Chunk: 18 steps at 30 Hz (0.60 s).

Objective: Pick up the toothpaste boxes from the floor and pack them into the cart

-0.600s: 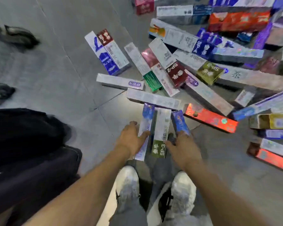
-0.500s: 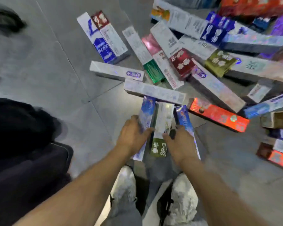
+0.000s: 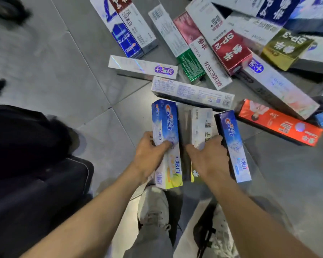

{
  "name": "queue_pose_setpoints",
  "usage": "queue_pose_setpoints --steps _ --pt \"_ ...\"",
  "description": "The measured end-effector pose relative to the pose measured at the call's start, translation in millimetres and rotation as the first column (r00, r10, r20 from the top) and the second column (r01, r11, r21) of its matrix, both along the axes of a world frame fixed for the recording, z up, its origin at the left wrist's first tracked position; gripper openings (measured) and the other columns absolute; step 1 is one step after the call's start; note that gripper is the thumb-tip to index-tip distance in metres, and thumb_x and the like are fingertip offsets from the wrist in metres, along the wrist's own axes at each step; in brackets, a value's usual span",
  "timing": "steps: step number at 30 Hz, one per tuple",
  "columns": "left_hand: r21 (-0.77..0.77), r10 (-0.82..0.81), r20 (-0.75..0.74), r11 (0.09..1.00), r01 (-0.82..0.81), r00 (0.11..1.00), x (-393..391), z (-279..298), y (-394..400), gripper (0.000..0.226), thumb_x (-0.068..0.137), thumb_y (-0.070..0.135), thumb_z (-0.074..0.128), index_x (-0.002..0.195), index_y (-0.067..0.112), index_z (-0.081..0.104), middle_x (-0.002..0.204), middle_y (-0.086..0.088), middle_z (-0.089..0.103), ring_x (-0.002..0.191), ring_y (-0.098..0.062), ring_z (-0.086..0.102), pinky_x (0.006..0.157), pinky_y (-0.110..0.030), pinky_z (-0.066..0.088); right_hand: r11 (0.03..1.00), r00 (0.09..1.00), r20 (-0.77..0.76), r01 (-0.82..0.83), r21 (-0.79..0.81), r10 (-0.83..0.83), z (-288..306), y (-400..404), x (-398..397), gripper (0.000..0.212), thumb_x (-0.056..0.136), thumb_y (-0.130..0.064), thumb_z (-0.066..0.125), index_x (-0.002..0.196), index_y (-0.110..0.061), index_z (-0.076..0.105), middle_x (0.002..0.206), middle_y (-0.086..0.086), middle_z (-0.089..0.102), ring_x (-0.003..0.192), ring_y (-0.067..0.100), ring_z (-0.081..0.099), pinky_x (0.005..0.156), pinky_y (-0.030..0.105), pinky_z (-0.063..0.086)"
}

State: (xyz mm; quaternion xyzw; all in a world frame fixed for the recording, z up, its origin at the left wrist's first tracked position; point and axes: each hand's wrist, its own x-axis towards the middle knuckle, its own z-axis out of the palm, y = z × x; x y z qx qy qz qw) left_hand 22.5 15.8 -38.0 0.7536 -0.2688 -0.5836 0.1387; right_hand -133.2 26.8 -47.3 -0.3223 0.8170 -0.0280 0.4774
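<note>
Your left hand (image 3: 149, 155) curls around the lemon Crest box (image 3: 166, 144) on the floor tiles (image 3: 63, 71). Your right hand (image 3: 207, 159) clasps the white box (image 3: 201, 125) beside the blue Crest box (image 3: 231, 144). Squeeze all three together before lifting.

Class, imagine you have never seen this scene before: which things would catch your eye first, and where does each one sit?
First, the two hands at the centre: the left hand grips a blue Crest box, while the right hand holds a white box and a second Crest box. Next, the bright orange-red box lying on the grey floor to the right. Beyond them, a jumbled heap of toothpaste boxes fills the upper right.
</note>
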Motion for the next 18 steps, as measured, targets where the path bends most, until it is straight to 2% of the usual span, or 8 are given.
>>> queue_pose_setpoints --steps 3,5,7,8,10,13,16,18 --pt "0.072 0.179 -0.073 0.982 -0.174 0.981 8 31 6 0.036 0.093 0.014 0.067 0.123 0.004 0.05 0.111 -0.022 0.068 0.064 -0.009 0.068 0.047 -0.018 0.048 0.997 0.993 0.098 0.072 -0.039 -0.068 29 1 0 0.049 0.084 -0.04 0.072 0.105 -0.015 0.035 0.107 0.01 0.061 0.095 0.033 0.062 0.085 0.042 0.054" --pt "0.093 0.235 -0.099 0.97 -0.226 0.967 7 59 7 0.027 0.1 0.009 0.056 0.125 0.006 0.046 0.097 -0.016 0.066 0.052 -0.003 0.065 0.042 -0.016 0.046 0.987 0.977 0.172 0.138 -0.081 -0.122 56 -2 -4 0.045 0.084 -0.032 0.075 0.104 -0.014 0.039 0.1 0.006 0.063 0.084 0.023 0.062 0.071 0.029 0.053" --pt "0.095 0.28 -0.136 0.958 -0.269 0.95 2 95 5 0.022 0.101 0.007 0.052 0.122 0.009 0.047 0.082 -0.008 0.062 0.043 -0.003 0.06 0.037 -0.015 0.042 0.969 0.957 0.241 0.199 -0.149 -0.16 90 -10 -10 0.041 0.084 -0.023 0.077 0.104 -0.015 0.042 0.091 -0.003 0.062 0.073 0.006 0.059 0.056 0.012 0.044" --pt "0.093 0.303 -0.165 0.952 -0.291 0.939 -2 114 3 0.021 0.1 0.006 0.052 0.119 0.011 0.048 0.076 -0.006 0.062 0.041 -0.004 0.058 0.037 -0.016 0.041 0.96 0.946 0.275 0.221 -0.171 -0.169 111 -16 -15 0.041 0.084 -0.022 0.077 0.103 -0.019 0.041 0.09 -0.007 0.062 0.072 0.001 0.058 0.053 0.009 0.042" --pt "0.093 0.351 -0.235 0.936 -0.338 0.907 -15 160 -8 0.019 0.093 0.009 0.057 0.109 0.015 0.05 0.065 -0.001 0.061 0.042 -0.007 0.056 0.039 -0.016 0.041 0.95 0.926 0.338 0.246 -0.195 -0.17 160 -30 -25 0.043 0.085 -0.023 0.078 0.101 -0.024 0.039 0.09 -0.012 0.063 0.073 0.002 0.061 0.055 0.013 0.044" --pt "0.063 0.439 -0.337 0.893 -0.445 0.833 -35 240 -36 0.039 0.066 0.019 0.058 0.105 0.015 0.052 0.077 -0.008 0.059 0.056 -0.016 0.057 0.055 -0.025 0.048 0.933 0.895 0.414 0.281 -0.225 -0.169 242 -56 -42 0.045 0.082 -0.024 0.081 0.099 -0.026 0.04 0.094 -0.007 0.067 0.08 0.014 0.067 0.066 0.029 0.052" --pt "0.01 0.458 -0.452 0.861 -0.509 0.765 -50 327 -61 0.029 0.074 0.013 0.051 0.103 0.011 0.053 0.076 -0.01 0.058 0.057 -0.018 0.057 0.052 -0.024 0.049 0.923 0.88 0.453 0.284 -0.261 -0.143 336 -83 -55 0.049 0.079 -0.025 0.084 0.106 -0.025 0.044 0.094 -0.003 0.069 0.082 0.018 0.069 0.08 0.042 0.057" --pt "-0.029 0.421 -0.511 0.863 -0.504 0.749 -61 397 -78 0.044 0.07 0.016 0.052 0.113 0.01 0.056 0.085 -0.012 0.064 0.065 -0.022 0.062 0.057 -0.028 0.053 0.909 0.861 0.495 0.293 -0.298 -0.115 407 -99 -61 0.053 0.08 -0.021 0.084 0.117 -0.022 0.045 0.098 -0.003 0.07 0.084 0.016 0.07 0.081 0.036 0.057"
